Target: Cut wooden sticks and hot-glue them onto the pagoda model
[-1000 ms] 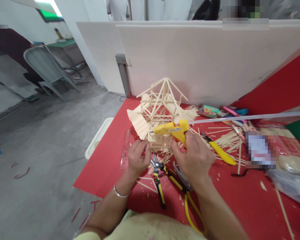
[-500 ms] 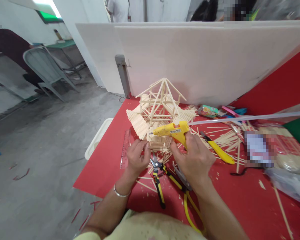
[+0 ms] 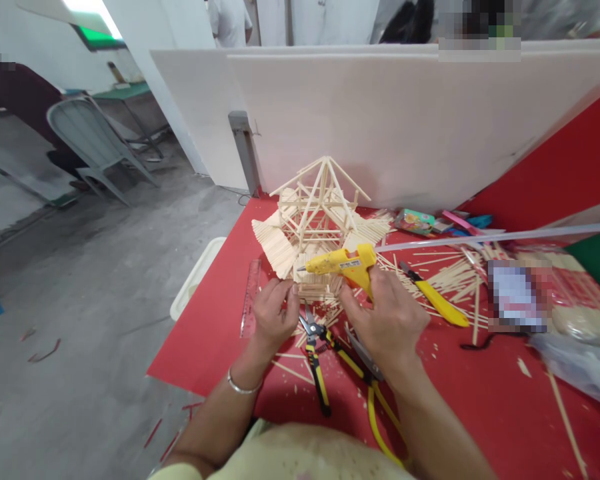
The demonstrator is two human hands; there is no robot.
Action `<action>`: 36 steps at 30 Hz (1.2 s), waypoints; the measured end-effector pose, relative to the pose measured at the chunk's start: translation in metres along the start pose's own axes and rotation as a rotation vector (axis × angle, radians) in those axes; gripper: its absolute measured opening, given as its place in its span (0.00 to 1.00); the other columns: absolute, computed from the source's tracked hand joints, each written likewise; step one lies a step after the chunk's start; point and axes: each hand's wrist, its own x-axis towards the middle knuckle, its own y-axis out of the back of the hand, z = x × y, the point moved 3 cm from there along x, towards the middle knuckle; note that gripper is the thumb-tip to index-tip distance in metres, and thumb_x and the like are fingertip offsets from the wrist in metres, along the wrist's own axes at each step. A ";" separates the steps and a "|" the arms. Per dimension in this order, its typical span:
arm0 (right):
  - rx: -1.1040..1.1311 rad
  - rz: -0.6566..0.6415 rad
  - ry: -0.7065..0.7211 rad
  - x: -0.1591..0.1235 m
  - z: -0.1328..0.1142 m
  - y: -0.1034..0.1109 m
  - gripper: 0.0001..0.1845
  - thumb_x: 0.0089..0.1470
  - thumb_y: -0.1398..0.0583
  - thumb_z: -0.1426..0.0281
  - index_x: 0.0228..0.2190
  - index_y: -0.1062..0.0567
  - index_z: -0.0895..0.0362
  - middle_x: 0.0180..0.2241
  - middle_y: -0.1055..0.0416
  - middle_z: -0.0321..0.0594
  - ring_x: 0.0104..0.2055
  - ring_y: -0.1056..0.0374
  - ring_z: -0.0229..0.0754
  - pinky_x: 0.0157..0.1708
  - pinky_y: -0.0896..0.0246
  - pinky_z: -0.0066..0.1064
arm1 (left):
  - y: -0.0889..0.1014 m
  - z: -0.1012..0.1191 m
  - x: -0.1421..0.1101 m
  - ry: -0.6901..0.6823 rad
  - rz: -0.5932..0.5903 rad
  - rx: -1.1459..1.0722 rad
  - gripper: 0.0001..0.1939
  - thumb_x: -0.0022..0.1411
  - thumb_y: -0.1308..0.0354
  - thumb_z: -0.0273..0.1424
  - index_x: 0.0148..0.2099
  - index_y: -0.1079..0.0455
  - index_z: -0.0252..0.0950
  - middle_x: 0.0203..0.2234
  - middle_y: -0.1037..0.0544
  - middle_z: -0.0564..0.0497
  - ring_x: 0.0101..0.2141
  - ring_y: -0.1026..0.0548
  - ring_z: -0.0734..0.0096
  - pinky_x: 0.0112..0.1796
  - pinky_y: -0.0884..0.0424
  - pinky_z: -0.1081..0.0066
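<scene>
A yellow hot glue gun [image 3: 347,261] is gripped in my right hand [image 3: 387,313], its nozzle pointing left. A clear glue stick [image 3: 480,237] runs out of its back to the right. My left hand [image 3: 276,310] is closed in a pinch at the front left of a model building [image 3: 325,200] made of thin wooden sticks. What those fingers hold is too small to make out. The gun's tip sits just above that hand. The model has an open peaked frame on top and slatted panels spreading around its base.
Pliers [image 3: 317,340] with black and yellow handles and yellow-handled scissors [image 3: 380,400] lie before me. A clear ruler [image 3: 251,300] is at left. To the right are a yellow utility knife [image 3: 443,303], loose sticks [image 3: 453,280] and plastic bags [image 3: 575,367]. A white board [image 3: 380,127] stands behind.
Almost nothing differs. The view has shifted very slightly, and both hands and the glue gun keep their places by the model.
</scene>
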 end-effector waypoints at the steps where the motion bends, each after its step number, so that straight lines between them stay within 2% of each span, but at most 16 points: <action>1: 0.003 0.000 0.000 0.000 0.000 0.000 0.21 0.56 0.38 0.60 0.46 0.29 0.60 0.33 0.24 0.41 0.33 0.30 0.40 0.31 0.42 0.30 | 0.000 0.000 0.000 0.002 -0.001 -0.002 0.06 0.63 0.45 0.23 0.40 0.29 0.35 0.27 0.26 0.50 0.29 0.30 0.71 0.31 0.32 0.69; 15: 0.003 -0.013 -0.022 -0.003 0.000 -0.002 0.24 0.55 0.37 0.57 0.47 0.28 0.61 0.34 0.24 0.41 0.34 0.30 0.41 0.32 0.42 0.30 | 0.000 0.000 0.001 0.007 -0.008 0.008 0.05 0.63 0.45 0.23 0.39 0.29 0.35 0.27 0.26 0.50 0.28 0.29 0.71 0.32 0.31 0.68; 29: 0.039 -0.008 -0.034 -0.005 0.001 -0.002 0.23 0.57 0.38 0.57 0.47 0.28 0.61 0.35 0.24 0.43 0.33 0.30 0.41 0.32 0.43 0.30 | 0.001 0.002 0.002 0.004 -0.017 0.018 0.05 0.64 0.45 0.24 0.39 0.29 0.35 0.27 0.26 0.50 0.28 0.29 0.71 0.31 0.31 0.69; 36: 0.033 -0.086 -0.090 -0.010 0.004 -0.006 0.25 0.57 0.39 0.56 0.48 0.28 0.61 0.35 0.24 0.42 0.35 0.31 0.42 0.34 0.44 0.31 | -0.003 -0.004 -0.004 0.034 -0.059 0.000 0.05 0.64 0.46 0.25 0.40 0.28 0.36 0.28 0.24 0.50 0.30 0.27 0.70 0.34 0.29 0.66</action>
